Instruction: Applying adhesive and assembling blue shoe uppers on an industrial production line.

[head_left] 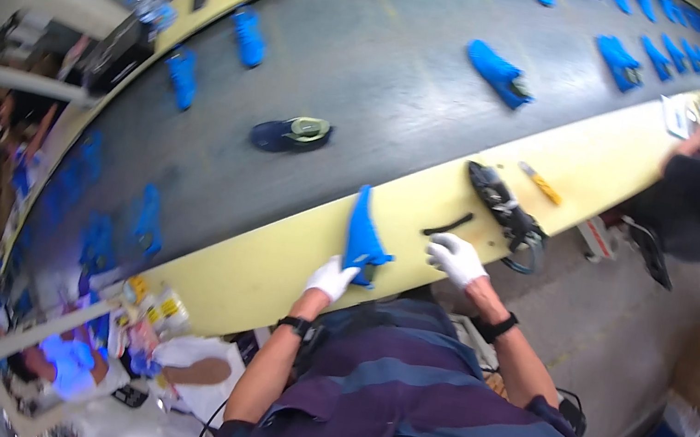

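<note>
A shoe in a bright blue cover (362,238) rests on the pale yellow work ledge (259,280) in front of me, toe pointing away. My left hand (332,277), in a white glove, grips its near left end by the opening. To the right, my right hand (458,261), also white-gloved, hovers over the ledge, fingers loosely bent and apart, with nothing visible in them. Just beyond its fingertips lies a slim black tool (449,225), too small to make out its kind.
Past the ledge runs a grey conveyor belt (392,86) carrying blue-covered shoes (500,74) and one dark shoe with a light green collar (290,134). A black hand-held device (502,203) and a yellow utility knife (540,184) lie rightward. Another person (698,210) works at far right.
</note>
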`<state>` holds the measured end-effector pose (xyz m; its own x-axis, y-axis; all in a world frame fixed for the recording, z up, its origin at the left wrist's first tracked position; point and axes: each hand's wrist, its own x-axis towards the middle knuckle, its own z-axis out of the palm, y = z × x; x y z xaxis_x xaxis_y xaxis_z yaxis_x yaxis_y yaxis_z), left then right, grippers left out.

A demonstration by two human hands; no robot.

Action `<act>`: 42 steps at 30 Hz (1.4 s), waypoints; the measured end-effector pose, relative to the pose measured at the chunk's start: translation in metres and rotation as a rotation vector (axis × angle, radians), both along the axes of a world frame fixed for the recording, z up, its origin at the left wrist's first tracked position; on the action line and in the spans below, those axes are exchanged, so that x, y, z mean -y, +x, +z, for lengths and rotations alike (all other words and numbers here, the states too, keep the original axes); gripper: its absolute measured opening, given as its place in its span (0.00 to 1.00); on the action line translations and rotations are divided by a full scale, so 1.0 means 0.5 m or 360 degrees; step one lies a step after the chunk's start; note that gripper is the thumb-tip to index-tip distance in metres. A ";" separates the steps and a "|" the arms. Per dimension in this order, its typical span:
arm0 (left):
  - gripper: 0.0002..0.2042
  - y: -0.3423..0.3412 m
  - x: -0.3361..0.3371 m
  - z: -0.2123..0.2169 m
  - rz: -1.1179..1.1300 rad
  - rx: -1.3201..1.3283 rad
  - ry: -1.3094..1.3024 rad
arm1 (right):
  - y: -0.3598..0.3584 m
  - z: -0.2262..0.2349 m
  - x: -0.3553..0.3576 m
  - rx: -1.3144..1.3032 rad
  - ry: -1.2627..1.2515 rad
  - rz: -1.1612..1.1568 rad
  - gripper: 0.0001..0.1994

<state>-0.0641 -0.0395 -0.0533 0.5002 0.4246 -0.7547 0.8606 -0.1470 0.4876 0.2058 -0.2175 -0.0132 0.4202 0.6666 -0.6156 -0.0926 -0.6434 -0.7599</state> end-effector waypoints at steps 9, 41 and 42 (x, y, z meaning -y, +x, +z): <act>0.40 -0.007 -0.065 -0.015 0.0145 -0.0020 -0.0354 | -0.045 -0.005 0.014 0.0155 -0.0203 0.0267 0.22; 0.56 0.809 -0.400 -0.151 0.0696 0.0496 -0.0068 | -0.030 -0.089 0.271 0.0081 -0.0751 -0.0143 0.24; 0.58 0.868 -0.378 -0.125 0.0627 0.0501 -0.0191 | -0.032 -0.088 0.288 0.0145 -0.0745 -0.0147 0.23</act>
<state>0.3698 0.1493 -0.1157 0.5307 0.5461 -0.6482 0.6482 0.2313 0.7255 0.1900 -0.3613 -0.0574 0.5306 0.2844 -0.7985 -0.1121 -0.9102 -0.3987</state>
